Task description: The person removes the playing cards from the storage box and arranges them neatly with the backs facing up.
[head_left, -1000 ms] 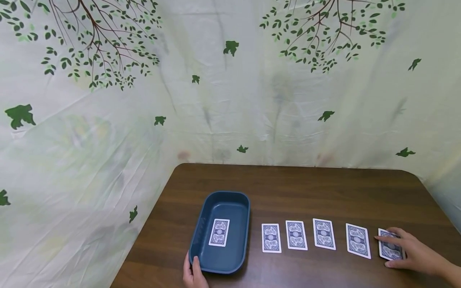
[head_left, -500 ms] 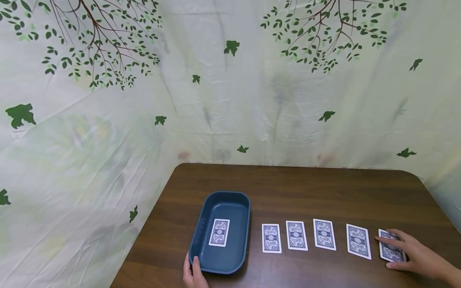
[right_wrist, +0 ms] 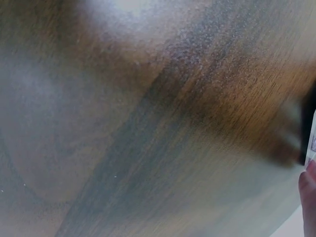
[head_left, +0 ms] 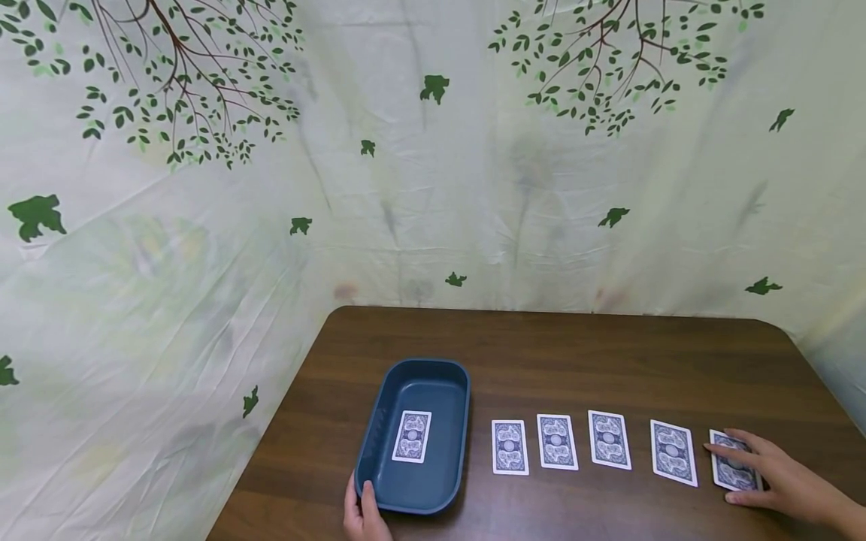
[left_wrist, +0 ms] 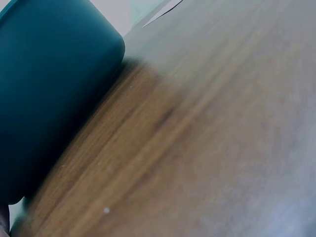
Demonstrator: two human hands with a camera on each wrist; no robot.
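Observation:
At the tray's near left corner, my left hand (head_left: pixel 364 517) grips the blue tray (head_left: pixel 433 481), thumb over the rim and fingers along the outside. One playing card (head_left: pixel 411 436) lies back up inside that tray. My right hand (head_left: pixel 778 481) spans the rightmost playing card (head_left: pixel 732 473), fingers at its far edge and thumb at its near edge, holding it; part of the card is hidden by the hand. In the right wrist view only a fingertip (right_wrist: pixel 308 192) and a sliver of the card (right_wrist: pixel 312 143) show. The left wrist view has the tray's outer wall (left_wrist: pixel 49 89).
Between tray and right hand, several playing cards lie back up in a row: a first card (head_left: pixel 510 447), a second (head_left: pixel 557 442), a third (head_left: pixel 609 439), then another card (head_left: pixel 673 452). They lie on a brown wooden table (head_left: pixel 541 353). A leaf-patterned cloth (head_left: pixel 406 225) hangs behind.
Almost nothing differs. My right hand has shifted very slightly over the rightmost card; the left hand, tray and other cards stay where they were.

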